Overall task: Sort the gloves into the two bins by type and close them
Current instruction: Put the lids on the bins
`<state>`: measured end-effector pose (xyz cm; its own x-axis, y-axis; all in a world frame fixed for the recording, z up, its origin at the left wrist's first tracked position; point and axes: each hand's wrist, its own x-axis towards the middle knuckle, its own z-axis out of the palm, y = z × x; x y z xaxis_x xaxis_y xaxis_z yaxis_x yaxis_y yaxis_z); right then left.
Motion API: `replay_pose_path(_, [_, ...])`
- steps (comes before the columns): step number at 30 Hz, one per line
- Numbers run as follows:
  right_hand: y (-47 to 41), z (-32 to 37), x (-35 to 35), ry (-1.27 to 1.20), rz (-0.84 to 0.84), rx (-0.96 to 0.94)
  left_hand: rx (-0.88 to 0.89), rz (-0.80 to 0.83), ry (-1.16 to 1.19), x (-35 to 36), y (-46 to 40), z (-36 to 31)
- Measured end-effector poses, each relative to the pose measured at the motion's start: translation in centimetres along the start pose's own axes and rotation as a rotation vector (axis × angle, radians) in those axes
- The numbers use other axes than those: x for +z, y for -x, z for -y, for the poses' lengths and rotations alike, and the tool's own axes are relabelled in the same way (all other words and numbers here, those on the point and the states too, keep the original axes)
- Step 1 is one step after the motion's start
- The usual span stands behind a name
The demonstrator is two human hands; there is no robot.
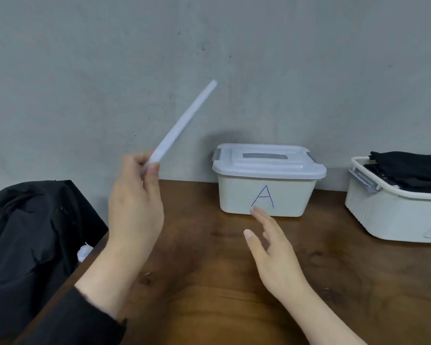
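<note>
My left hand grips a white bin lid by one edge and holds it up edge-on, tilted toward the upper right, above the table's left part. A white bin marked A stands at the back by the wall with its lid on. At the right edge a second white bin is open, with black gloves piled inside. My right hand hovers open, fingers spread, just in front of bin A, holding nothing.
The brown wooden table runs up to a grey wall. A black garment or bag sits beyond the table's left edge.
</note>
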<state>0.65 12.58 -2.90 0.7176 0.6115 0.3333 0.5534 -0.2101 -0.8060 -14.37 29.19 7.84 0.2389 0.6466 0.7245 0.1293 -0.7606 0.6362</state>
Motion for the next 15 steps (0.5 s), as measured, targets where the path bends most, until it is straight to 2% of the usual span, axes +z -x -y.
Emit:
replay_pose_path(5, [-1.5, 3.4, -8.8, -0.224, -0.354, -0.059, 0.141, 0.001, 0.312, -0.3, -2.7, -7.2])
replay_pose_path(7, [-2.4, 4.0, -13.7, -0.294, -0.489, -0.05, 0.118, 0.039, 0.491, 1.3, -3.2, -9.5])
replay_pose_path(9, [-2.6, 3.9, -18.6, -0.328, -0.58, 0.008, 0.017, 0.122, 0.688, 3.2, -2.9, -11.8])
replay_pose_path(11, [-1.9, 3.2, -23.2, -0.27, -0.595, 0.065, -0.094, 0.24, 0.833, 5.4, -2.1, -14.0])
replay_pose_path(15, [1.1, 2.1, -30.1, -0.272, -0.498, 0.128, -0.238, 0.41, 0.972, 9.2, -0.8, -18.0])
